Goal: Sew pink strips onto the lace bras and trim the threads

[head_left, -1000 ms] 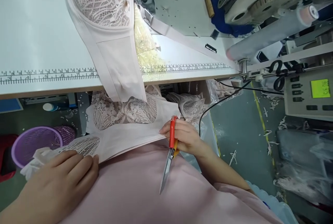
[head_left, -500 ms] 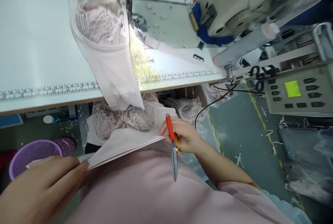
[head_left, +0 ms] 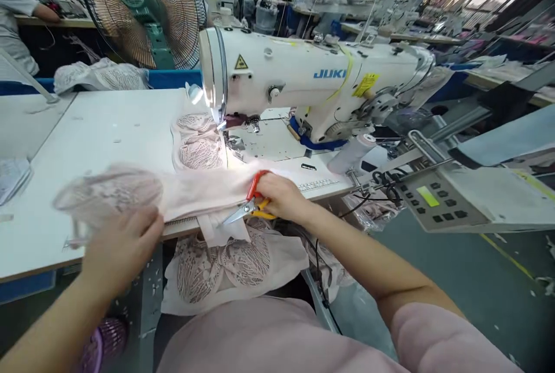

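A pale pink lace bra (head_left: 191, 191) is stretched between both hands above the table's front edge; its left part is motion-blurred. My left hand (head_left: 125, 240) is closed on the lower edge of its lace cup. In my right hand (head_left: 281, 196) are scissors (head_left: 249, 206) with red and yellow-orange handles, blades pointing left, and the bra's other end meets the fingers there. A second lace bra (head_left: 202, 150) lies at the sewing machine's needle, its band hanging over the table edge. On my lap rests another lace bra (head_left: 243, 263).
The white sewing machine (head_left: 277, 66) stands behind the hands on the white table (head_left: 117, 124). To the right is a control panel (head_left: 433, 199). A fan (head_left: 156, 43) stands at the back left, near another person's hand (head_left: 45, 13). A purple basket (head_left: 108, 341) is below left.
Both hands have risen from my lap to above the table, with a bra between them. The scissor blades have swung from pointing down to pointing left. The view has tilted up.
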Motion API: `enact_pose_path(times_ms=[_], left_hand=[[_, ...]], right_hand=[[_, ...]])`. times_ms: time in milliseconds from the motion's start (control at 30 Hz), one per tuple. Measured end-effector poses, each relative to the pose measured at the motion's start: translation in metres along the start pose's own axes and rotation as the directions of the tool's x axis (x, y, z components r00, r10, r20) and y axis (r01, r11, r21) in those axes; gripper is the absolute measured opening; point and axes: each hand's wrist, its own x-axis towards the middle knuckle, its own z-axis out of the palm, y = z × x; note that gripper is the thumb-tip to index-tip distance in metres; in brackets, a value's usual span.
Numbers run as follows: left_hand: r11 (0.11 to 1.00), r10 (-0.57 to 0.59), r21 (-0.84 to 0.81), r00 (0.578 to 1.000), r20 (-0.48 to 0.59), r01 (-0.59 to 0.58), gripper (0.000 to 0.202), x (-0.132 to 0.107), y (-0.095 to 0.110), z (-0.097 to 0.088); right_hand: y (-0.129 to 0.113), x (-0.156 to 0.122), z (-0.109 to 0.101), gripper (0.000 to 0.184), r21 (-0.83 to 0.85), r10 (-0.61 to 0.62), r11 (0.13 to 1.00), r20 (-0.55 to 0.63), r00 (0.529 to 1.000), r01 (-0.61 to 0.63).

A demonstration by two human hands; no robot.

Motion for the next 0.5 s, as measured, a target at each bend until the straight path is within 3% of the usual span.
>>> enact_pose_path(times_ms=[100,167,333,500], left_hand=[[0.994,-0.019,0.109,0.996,-0.087,0.029,0.018,-0.01,0.019,0.028],[0.991,-0.051,0.116,0.99,-0.13,0.066,0.014,-0.016,0.023,0.034],[0.995,-0.011,0.098,0.989,-0.147,0.025,0.013,-0.02,0.018,0.029],[0.997,-0.001,0.079,0.987,-0.159,0.014,0.014,-0.018,0.015,0.026]], right_hand=[[0.0,-0.027,0.008,0.019,-0.011,0.073,0.997,0.061,0.995,-0.073],[0.0,-0.04,0.002,0.015,-0.027,0.181,0.983,0.055,0.982,-0.18],[0.014,-0.058,-0.018,0.011,-0.07,0.402,0.913,-0.003,0.916,-0.401],[0.011,-0.065,-0.023,0.01,0.003,0.513,0.858,-0.007,0.858,-0.513]])
